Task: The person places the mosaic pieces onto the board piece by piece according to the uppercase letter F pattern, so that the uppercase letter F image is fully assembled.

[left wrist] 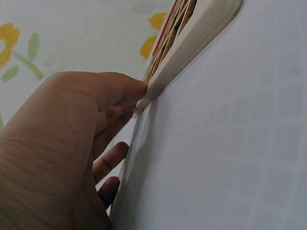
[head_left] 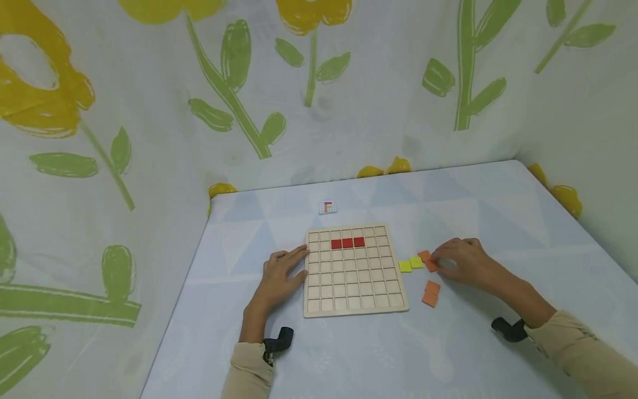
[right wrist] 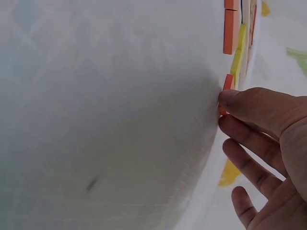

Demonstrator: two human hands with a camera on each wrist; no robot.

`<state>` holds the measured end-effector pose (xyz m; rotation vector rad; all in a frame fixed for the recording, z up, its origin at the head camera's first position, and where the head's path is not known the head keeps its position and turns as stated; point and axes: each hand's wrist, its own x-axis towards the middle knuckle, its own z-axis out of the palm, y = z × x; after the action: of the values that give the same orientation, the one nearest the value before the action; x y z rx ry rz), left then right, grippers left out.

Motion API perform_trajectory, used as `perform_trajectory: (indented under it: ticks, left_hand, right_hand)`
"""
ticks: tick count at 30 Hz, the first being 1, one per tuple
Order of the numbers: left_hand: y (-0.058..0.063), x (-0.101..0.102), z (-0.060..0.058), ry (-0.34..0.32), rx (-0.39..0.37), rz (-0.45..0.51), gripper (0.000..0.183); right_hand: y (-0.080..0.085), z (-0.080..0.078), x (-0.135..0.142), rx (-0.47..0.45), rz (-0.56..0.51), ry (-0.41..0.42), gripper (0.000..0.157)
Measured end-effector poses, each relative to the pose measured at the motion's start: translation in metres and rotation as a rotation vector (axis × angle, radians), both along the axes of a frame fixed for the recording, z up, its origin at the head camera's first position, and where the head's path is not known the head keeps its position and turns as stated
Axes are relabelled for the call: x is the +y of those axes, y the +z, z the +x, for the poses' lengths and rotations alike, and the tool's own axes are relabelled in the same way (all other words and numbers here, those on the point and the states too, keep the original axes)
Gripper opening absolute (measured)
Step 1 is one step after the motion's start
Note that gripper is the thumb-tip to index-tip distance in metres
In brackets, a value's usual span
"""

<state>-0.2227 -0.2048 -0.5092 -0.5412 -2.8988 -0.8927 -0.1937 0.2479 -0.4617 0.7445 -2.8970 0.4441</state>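
Observation:
A square wooden grid board lies on the table with three red tiles side by side in one of its upper rows. My left hand rests at the board's left edge, its fingers fairly straight; in the left wrist view the thumb touches the board's rim. Right of the board, my right hand pinches an orange tile between thumb and index finger, still down at the tabletop. Beside it lie another orange tile and two yellow tiles.
Two more orange tiles touch each other nearer me, below the right hand. A small card with a coloured grid pattern lies beyond the board. Flower-printed cloth hangs behind the pale patterned table.

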Motion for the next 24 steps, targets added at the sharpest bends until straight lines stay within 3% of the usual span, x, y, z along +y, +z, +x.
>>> perform_trajectory:
  ticks: [9, 24]
  left_hand:
    - [0.0022, 0.0017, 0.0006, 0.000, 0.010, -0.018, 0.052]
    - [0.0004, 0.0016, 0.0013, 0.003, 0.023, -0.028, 0.052]
  right_hand:
    - [-0.0061, -0.0014, 0.0014, 0.042, -0.020, 0.036, 0.024]
    - [0.0017, -0.0044, 0.0005, 0.119, -0.115, 0.061, 0.027]
